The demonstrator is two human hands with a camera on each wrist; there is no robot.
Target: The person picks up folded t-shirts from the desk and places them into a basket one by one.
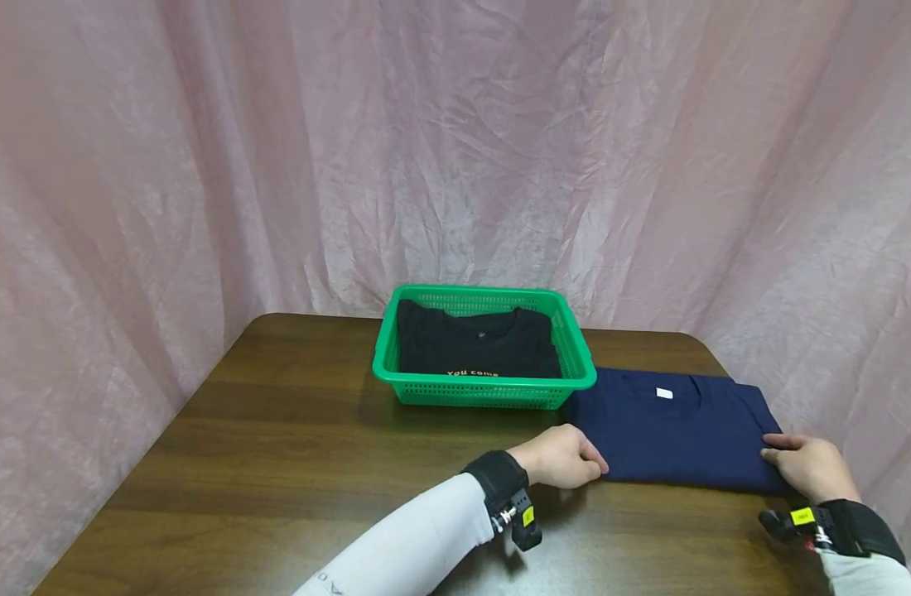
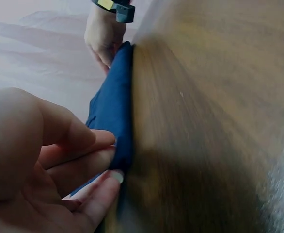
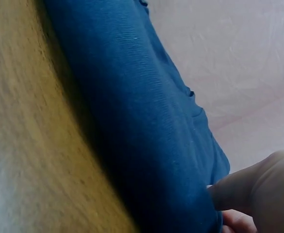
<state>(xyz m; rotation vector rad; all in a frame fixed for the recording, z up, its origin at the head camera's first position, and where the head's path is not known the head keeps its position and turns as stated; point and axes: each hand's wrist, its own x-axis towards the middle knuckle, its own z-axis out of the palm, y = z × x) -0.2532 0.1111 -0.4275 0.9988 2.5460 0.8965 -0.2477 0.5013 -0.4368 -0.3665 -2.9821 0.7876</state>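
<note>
A folded navy T-shirt (image 1: 679,434) lies flat on the table, its white neck label showing near the far edge. At its near left corner, my left hand (image 1: 567,459) pinches the fold; in the left wrist view the thumb (image 2: 101,194) and fingers (image 2: 84,167) meet at the cloth's end. On the opposite side, my right hand (image 1: 817,468) grips the shirt's right edge. The right wrist view shows that hand's thumb (image 3: 234,189) against the blue fabric (image 3: 132,107), with other fingertips partly hidden beside it.
A green plastic basket (image 1: 485,392) stands left of the navy shirt, its corner overlapping it in the head view. Inside is a folded black T-shirt (image 1: 474,343) with printed lettering. The brown wooden table (image 1: 277,430) ends at a pink curtain (image 1: 455,149) behind.
</note>
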